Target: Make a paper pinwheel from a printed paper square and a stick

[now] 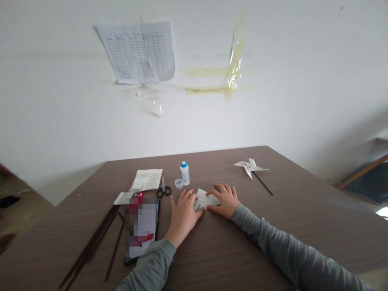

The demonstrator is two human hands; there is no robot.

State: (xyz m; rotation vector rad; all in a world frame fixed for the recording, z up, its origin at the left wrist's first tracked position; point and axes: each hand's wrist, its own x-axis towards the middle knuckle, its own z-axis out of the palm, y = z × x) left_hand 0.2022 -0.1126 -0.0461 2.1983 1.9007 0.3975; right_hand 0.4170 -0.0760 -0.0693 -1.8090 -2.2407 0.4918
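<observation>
A small piece of printed paper lies on the table between my hands. My left hand holds its left edge, the thumb at the near corner and the fingers bent over the far side. From the right, my right hand grips the same paper between thumb and index finger; the other fingers are spread above it. The fingers partly cover the paper's edges. Just beyond my left hand stand a white glue bottle with a blue top and a clear cap. Black-handled scissors lie to the left.
A paper pinwheel on a brown stick lies at the right. Left are stacked printed sheets, a phone or tablet with a partly blurred screen, and several thin brown sticks. The brown table meets a white wall.
</observation>
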